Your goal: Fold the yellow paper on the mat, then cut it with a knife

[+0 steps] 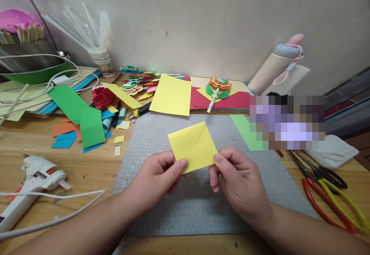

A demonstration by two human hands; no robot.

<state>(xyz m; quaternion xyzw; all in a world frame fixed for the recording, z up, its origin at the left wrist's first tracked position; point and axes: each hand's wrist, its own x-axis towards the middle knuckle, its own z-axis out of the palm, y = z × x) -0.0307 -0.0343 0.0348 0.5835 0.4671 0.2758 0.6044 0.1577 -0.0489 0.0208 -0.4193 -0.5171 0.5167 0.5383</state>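
Observation:
A yellow square of paper (194, 145) with a diagonal crease near its top corner is held up over the grey cutting mat (185, 212). My left hand (163, 172) pinches its lower left corner between thumb and curled fingers. At its right corner, my right hand (235, 179) grips the paper with thumb and forefinger. Behind it, a larger yellow sheet (172, 97) overlaps the mat's far edge. A finished paper flower (220, 85) with green leaves and a striped stem rests on red paper (239, 101) at the back.
A white glue gun (40, 178) and its cord lie at left. Green paper strips (75, 108) and coloured scraps (65, 135) are beside the mat. Scissors (332, 197) lie at right, below a white pouch (332, 151). A bottle (271, 68) and a cup of straws (101, 62) stand by the wall.

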